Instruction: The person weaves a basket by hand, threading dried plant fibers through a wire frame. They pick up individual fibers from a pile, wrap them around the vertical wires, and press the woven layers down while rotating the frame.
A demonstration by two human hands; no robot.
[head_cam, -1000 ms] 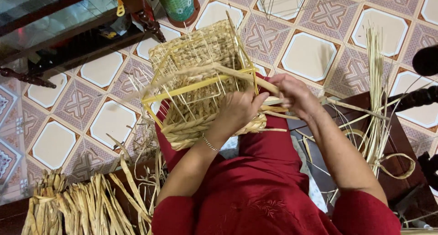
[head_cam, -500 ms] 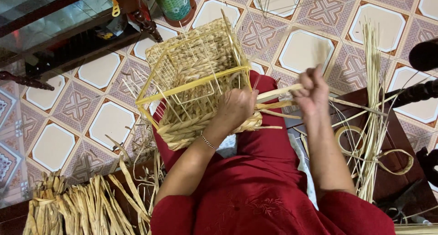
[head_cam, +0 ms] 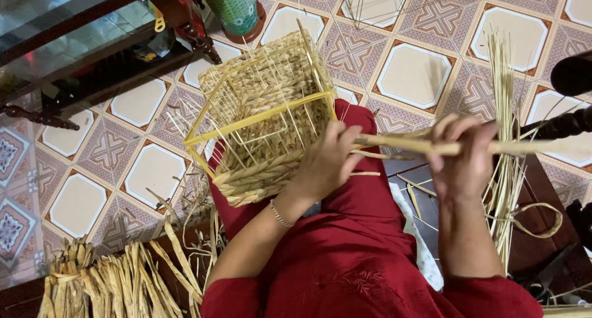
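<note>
Straw-coloured weaving fills the middle of what we see from above: a half-woven square basket [head_cam: 265, 117], plaited rope bands over a yellow wire frame, rests tilted on the lap of a person in a dark red garment [head_cam: 345, 256]. Its open mouth faces up and to the left, with thin uprights sticking out past the rim.

We see the left hand [head_cam: 325, 161] pressed against the basket's right side, fingers curled closed around the near end of a long pale straw strand [head_cam: 431, 146]. A thin bracelet [head_cam: 281, 215] circles that wrist. The right hand [head_cam: 464, 154] is raised well to the right of the basket, clenched around the same strand, which runs taut and nearly level between the two hands and on past the right hand toward the picture's edge.

Beside the right arm we see a sheaf of long thin reeds [head_cam: 505, 139] lying upright across a dark wooden stool [head_cam: 542, 244], with a loose loop of straw at its lower end. At the lower left lies a pile of dried flat leaves [head_cam: 111, 281]. The floor is patterned tile [head_cam: 413, 74] in cream and mauve. At the top stand a green cylindrical vessel [head_cam: 235, 9] and, to its left, a dark wooden table with a glass top [head_cam: 68, 28].
</note>
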